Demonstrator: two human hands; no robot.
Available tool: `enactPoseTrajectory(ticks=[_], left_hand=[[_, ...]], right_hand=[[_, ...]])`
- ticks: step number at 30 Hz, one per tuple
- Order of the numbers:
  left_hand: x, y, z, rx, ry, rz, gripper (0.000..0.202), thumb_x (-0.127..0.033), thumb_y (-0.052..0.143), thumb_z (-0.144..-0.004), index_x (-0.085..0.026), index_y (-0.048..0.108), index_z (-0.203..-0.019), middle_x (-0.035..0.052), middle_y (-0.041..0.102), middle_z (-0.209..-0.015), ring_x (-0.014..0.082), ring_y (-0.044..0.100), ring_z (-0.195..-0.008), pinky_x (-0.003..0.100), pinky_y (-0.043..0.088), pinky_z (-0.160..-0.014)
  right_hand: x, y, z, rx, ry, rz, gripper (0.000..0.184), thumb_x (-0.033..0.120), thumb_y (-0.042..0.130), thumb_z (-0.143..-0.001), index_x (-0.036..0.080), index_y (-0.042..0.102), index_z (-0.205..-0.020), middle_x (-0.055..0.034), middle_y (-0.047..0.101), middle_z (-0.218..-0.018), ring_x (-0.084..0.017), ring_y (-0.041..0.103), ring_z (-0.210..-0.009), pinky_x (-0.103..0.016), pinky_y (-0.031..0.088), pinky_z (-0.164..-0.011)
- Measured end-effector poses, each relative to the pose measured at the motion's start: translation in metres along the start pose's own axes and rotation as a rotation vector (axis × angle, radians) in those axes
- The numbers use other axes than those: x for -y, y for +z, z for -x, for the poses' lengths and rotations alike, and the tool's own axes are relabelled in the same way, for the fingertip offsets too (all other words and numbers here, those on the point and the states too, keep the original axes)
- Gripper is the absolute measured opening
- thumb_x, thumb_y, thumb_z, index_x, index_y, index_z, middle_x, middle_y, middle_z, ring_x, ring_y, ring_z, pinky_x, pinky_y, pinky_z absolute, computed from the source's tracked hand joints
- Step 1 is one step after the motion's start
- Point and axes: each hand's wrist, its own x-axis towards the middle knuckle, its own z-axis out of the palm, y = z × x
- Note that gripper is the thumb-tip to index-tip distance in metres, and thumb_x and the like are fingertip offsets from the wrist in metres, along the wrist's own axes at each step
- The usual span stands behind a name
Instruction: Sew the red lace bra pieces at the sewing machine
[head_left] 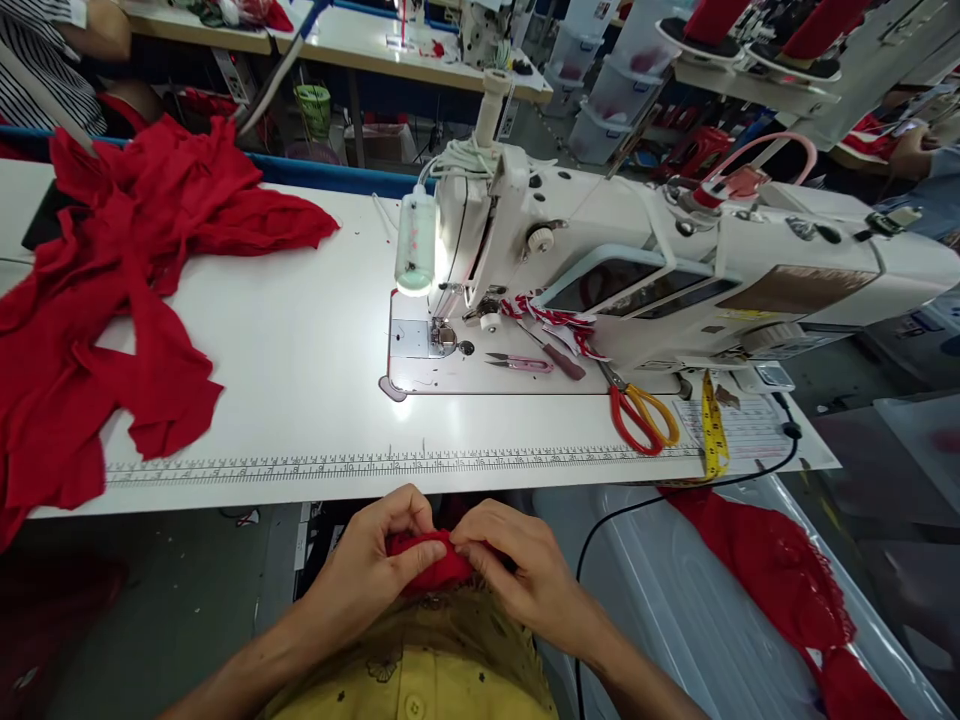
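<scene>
Small red cloth piece point(431, 570) sits just nearer than the counter's point(277, 400) near edge, over the lap. Left hand point(379, 552) and right hand point(517, 560) both pinch it, fingertips close together. Risks: cloth looks soft and bunched, so a loose pinch could lose the fold. Black cable point(630, 508) runs beside the right forearm; a swing right could snag it. Red garment pile point(142, 250) at left overhangs the near edge; its weight could drag it off.
</scene>
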Motion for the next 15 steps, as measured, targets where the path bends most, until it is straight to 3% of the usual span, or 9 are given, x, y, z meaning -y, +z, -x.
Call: enactPoseTrajectory(ticks=[6, 12, 15], left_hand=[[0.01, -0.001, 0.005, -0.025, 0.14, -0.223, 0.01, -0.02, 0.056, -0.089, -0.021, 0.06, -0.08, -0.0006, 0.063, -0.079, 0.0143, 0.056, -0.073, 0.025, 0.041, -0.066], [0.014, 0.0, 0.005, -0.081, 0.352, -0.331, 0.015, -0.011, 0.055, -0.089, -0.022, 0.065, -0.085, 0.0004, 0.07, -0.084, 0.0139, 0.066, -0.075, 0.021, 0.048, -0.066], [0.015, 0.002, 0.004, -0.133, 0.483, -0.335, 0.018, -0.008, 0.054, -0.089, -0.023, 0.064, -0.09, -0.0018, 0.071, -0.084, 0.0117, 0.067, -0.073, 0.019, 0.048, -0.063]], right_hand=[[-0.001, 0.0, 0.001, 0.01, 0.058, -0.036, 0.018, 0.018, 0.045, -0.101, 0.023, 0.062, -0.096, -0.0017, 0.064, -0.085, -0.015, 0.058, -0.078, -0.028, 0.043, -0.07], [0.006, -0.004, -0.002, 0.037, 0.248, -0.149, 0.007, 0.024, 0.054, -0.098, 0.023, 0.061, -0.099, 0.0003, 0.064, -0.088, -0.013, 0.057, -0.077, -0.023, 0.042, -0.065], [0.009, -0.006, -0.007, 0.056, 0.312, -0.181, 0.009, 0.021, 0.053, -0.096, 0.022, 0.061, -0.093, 0.0014, 0.063, -0.084, -0.011, 0.054, -0.072, -0.022, 0.039, -0.061]])
